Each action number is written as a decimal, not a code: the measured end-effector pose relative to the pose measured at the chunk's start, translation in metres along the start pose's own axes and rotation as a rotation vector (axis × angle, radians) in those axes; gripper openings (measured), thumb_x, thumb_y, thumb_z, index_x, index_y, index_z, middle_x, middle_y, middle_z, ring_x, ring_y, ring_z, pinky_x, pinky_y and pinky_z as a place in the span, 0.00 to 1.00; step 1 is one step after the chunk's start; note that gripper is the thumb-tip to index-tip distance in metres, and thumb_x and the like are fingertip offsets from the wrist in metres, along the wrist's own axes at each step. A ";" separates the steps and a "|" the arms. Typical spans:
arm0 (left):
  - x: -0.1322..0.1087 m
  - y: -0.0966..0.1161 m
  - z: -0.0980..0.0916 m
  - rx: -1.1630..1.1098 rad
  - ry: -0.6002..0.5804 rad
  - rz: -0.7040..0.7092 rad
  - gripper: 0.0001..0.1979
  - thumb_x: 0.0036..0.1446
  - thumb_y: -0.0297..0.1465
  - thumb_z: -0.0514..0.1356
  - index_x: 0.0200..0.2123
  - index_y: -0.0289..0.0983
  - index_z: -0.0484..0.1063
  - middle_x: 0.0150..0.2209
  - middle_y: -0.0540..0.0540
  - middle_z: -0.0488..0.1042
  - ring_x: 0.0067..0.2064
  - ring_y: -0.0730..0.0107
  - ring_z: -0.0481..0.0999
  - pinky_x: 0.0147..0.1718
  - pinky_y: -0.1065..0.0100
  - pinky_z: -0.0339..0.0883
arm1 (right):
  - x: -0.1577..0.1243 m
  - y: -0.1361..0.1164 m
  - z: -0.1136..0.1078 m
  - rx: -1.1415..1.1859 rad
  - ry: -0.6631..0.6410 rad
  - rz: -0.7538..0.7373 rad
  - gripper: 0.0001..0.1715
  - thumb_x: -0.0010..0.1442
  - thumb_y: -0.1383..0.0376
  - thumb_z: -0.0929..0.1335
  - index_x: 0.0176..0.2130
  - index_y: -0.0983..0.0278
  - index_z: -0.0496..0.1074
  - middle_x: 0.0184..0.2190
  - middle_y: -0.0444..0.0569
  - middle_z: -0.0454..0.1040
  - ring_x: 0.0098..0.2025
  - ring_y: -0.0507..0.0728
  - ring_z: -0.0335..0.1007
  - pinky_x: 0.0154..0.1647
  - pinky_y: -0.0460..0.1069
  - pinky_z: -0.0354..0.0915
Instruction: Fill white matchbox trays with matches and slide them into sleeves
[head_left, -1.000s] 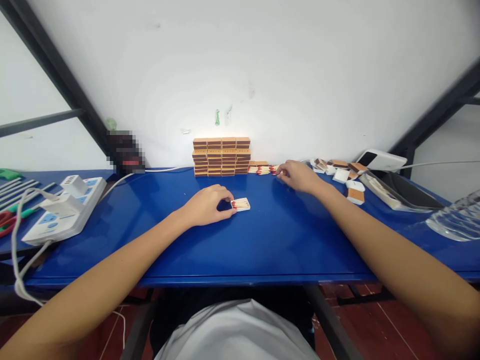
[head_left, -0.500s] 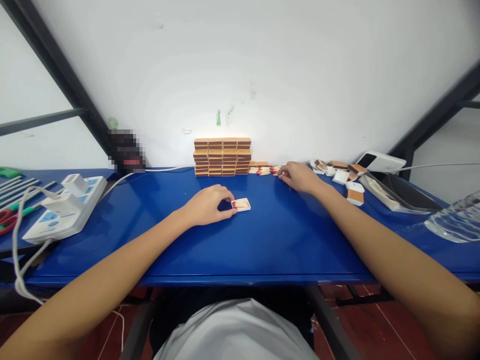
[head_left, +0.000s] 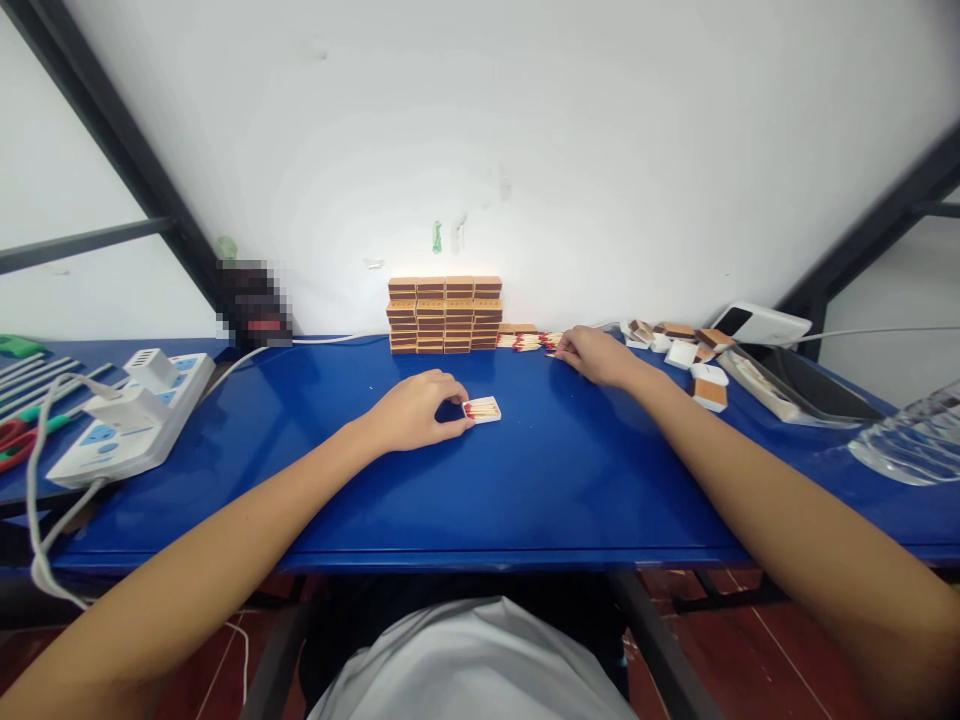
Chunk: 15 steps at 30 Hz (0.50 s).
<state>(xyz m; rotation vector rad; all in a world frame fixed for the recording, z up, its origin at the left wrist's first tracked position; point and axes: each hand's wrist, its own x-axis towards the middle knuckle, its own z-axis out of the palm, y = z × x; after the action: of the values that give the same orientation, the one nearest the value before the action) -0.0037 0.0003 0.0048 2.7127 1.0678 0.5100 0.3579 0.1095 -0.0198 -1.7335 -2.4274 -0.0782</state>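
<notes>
My left hand (head_left: pixel 421 410) pinches the left end of a white matchbox tray (head_left: pixel 491 415) between thumb and fingers. Several red-headed matches lie inside the tray, which rests on the blue table (head_left: pixel 480 500). At the back, my right hand (head_left: pixel 592 354) has its fingers closed on a match (head_left: pixel 551 355), whose tip pokes out to the left. Beside those fingers is a row of loose matches (head_left: pixel 527 342) with red heads. Left of the loose matches stands a stack of brown matchboxes (head_left: pixel 444 316) against the wall.
Matchbox sleeves and white trays (head_left: pixel 681 354) lie in a heap at the right, near a white earphone case (head_left: pixel 709 374), a power bank (head_left: pixel 763 322) and a dark pouch (head_left: pixel 821 383). A clear bottle (head_left: pixel 911 440) is far right. A power strip (head_left: pixel 135 420) and scissors (head_left: pixel 22 440) lie left.
My right hand has shifted very slightly, and a match tip now shows at its fingertips. My left hand and the tray have stayed put.
</notes>
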 end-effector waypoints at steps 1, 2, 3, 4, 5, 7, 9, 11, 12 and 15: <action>0.000 0.000 0.000 0.001 -0.003 -0.001 0.12 0.68 0.41 0.65 0.46 0.39 0.81 0.45 0.42 0.82 0.48 0.55 0.80 0.44 0.58 0.71 | 0.000 0.000 0.000 -0.002 -0.006 -0.001 0.09 0.72 0.65 0.67 0.43 0.66 0.77 0.45 0.61 0.82 0.41 0.61 0.76 0.42 0.51 0.63; 0.000 0.001 -0.001 0.002 -0.006 -0.001 0.12 0.68 0.41 0.65 0.46 0.39 0.81 0.45 0.42 0.82 0.48 0.55 0.80 0.44 0.57 0.71 | 0.000 0.000 -0.001 -0.002 -0.007 -0.005 0.09 0.73 0.66 0.67 0.43 0.66 0.77 0.46 0.61 0.81 0.42 0.61 0.76 0.43 0.51 0.64; 0.000 0.001 -0.001 0.001 -0.007 0.000 0.12 0.68 0.41 0.65 0.47 0.39 0.81 0.45 0.42 0.82 0.48 0.54 0.80 0.44 0.57 0.71 | -0.001 -0.001 -0.002 0.003 -0.004 -0.011 0.10 0.73 0.65 0.67 0.43 0.67 0.77 0.46 0.62 0.81 0.43 0.62 0.76 0.44 0.52 0.64; 0.000 0.001 -0.001 0.001 -0.006 0.001 0.12 0.68 0.40 0.65 0.46 0.39 0.81 0.45 0.42 0.82 0.48 0.54 0.80 0.44 0.57 0.71 | -0.002 -0.003 -0.003 0.015 0.003 -0.019 0.10 0.73 0.65 0.66 0.43 0.67 0.77 0.46 0.63 0.81 0.43 0.62 0.76 0.44 0.52 0.64; 0.000 0.001 -0.001 0.000 -0.003 0.004 0.12 0.68 0.40 0.65 0.46 0.39 0.81 0.45 0.42 0.82 0.48 0.54 0.80 0.45 0.56 0.72 | -0.003 -0.005 -0.005 0.035 0.013 -0.032 0.11 0.73 0.65 0.66 0.43 0.67 0.77 0.46 0.63 0.80 0.42 0.62 0.75 0.44 0.52 0.64; 0.000 0.001 -0.001 -0.005 0.004 0.010 0.12 0.68 0.40 0.65 0.45 0.39 0.81 0.45 0.42 0.82 0.48 0.54 0.80 0.45 0.56 0.72 | -0.007 -0.013 -0.009 0.096 0.036 -0.080 0.11 0.73 0.65 0.65 0.43 0.66 0.76 0.45 0.62 0.80 0.41 0.61 0.75 0.43 0.52 0.64; 0.000 0.001 0.000 -0.006 0.013 0.018 0.11 0.68 0.40 0.65 0.45 0.39 0.81 0.44 0.42 0.82 0.47 0.55 0.79 0.45 0.56 0.72 | -0.013 -0.028 -0.013 0.177 0.066 -0.159 0.10 0.73 0.65 0.65 0.42 0.65 0.75 0.44 0.60 0.79 0.41 0.61 0.74 0.44 0.52 0.65; 0.000 0.000 0.001 -0.003 0.018 0.020 0.11 0.68 0.40 0.65 0.45 0.39 0.81 0.44 0.43 0.82 0.47 0.55 0.79 0.46 0.57 0.72 | -0.020 -0.049 -0.017 0.247 0.093 -0.248 0.10 0.73 0.63 0.65 0.42 0.64 0.74 0.43 0.58 0.78 0.41 0.61 0.73 0.44 0.52 0.65; 0.000 0.000 0.001 -0.001 0.019 0.019 0.10 0.67 0.39 0.65 0.45 0.40 0.81 0.44 0.43 0.82 0.47 0.55 0.79 0.46 0.57 0.71 | -0.024 -0.061 -0.019 0.272 0.100 -0.287 0.10 0.73 0.62 0.65 0.42 0.63 0.74 0.43 0.57 0.78 0.41 0.61 0.73 0.44 0.53 0.65; 0.001 -0.001 0.002 0.010 0.020 0.016 0.09 0.67 0.38 0.65 0.45 0.40 0.80 0.43 0.44 0.82 0.47 0.55 0.79 0.45 0.57 0.71 | -0.038 -0.096 -0.023 0.323 0.072 -0.368 0.10 0.74 0.61 0.65 0.42 0.62 0.73 0.43 0.55 0.76 0.40 0.60 0.72 0.42 0.53 0.65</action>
<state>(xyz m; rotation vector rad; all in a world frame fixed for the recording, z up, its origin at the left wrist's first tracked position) -0.0030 0.0014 0.0028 2.7324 1.0564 0.5369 0.2812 0.0396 0.0018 -1.1223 -2.5057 0.1947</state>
